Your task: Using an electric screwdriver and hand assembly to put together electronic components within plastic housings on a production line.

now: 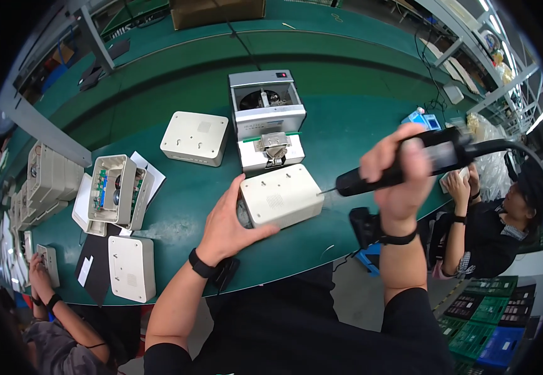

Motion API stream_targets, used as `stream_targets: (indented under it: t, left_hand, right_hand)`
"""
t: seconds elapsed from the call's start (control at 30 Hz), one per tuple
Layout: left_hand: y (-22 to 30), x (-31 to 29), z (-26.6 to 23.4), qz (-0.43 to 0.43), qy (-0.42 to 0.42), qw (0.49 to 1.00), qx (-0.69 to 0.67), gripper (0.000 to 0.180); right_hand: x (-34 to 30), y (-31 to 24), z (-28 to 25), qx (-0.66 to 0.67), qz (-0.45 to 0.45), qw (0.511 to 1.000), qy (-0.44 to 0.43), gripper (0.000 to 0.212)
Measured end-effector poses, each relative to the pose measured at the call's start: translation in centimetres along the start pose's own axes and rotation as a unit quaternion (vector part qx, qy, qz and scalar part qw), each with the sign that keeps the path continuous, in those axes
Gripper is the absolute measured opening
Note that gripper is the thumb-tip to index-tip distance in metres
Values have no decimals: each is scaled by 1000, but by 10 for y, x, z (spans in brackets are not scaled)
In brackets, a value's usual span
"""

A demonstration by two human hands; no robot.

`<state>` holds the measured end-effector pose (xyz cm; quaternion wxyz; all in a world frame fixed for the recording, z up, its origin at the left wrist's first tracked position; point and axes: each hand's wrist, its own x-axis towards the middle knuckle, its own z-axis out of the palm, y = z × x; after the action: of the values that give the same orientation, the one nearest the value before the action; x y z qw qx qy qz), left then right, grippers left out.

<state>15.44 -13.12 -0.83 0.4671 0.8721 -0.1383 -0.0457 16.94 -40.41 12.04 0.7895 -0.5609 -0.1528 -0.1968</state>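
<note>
A cream plastic box (pixel 293 199) lies in front of me on the green bench, its face with slotted holes and a speaker grille turned up. My left hand (pixel 226 226) holds it by its left side, the thumb along the near edge and the fingers at the far left corner. In my right hand (pixel 403 175) is a black electric screwdriver (pixel 358 181), its cord running off to the right. The thin bit points left, its tip at the box's right corner; whether it sits in the screw hole I cannot tell. Just beyond the box stands a screw feeder (pixel 268 115).
Similar cream boxes lie at the far left (pixel 195 139) and near left (pixel 132 269). Open housings with circuit boards (pixel 112 190) stand beside them, and stacked housings (pixel 52 172) further left. Co-workers sit left (pixel 65 331) and right (pixel 490 219). Green crates (pixel 471 306) stand on the floor.
</note>
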Motion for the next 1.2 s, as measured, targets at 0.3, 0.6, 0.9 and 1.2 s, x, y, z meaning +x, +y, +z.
stream_targets:
  t: [0.3,0.6,0.9,1.2]
  left_hand:
    - [27,17,-13,-122,-99,986,-61,66]
    - [72,62,33,-237,-243,936,-87,96]
    - [111,138,159,-230,-190,879,-371,99]
    - [69,-3,41,-11,24,985,-169,58]
  right_hand:
    - [-12,-43,-41,-107,-19,994,30,21]
    - [-57,-63,-87,-99,-25,990,97,22]
    - [-76,-60,-99,-92,-46,988,119,22]
    - [-81,-32,-126,-147,6,974,173,18]
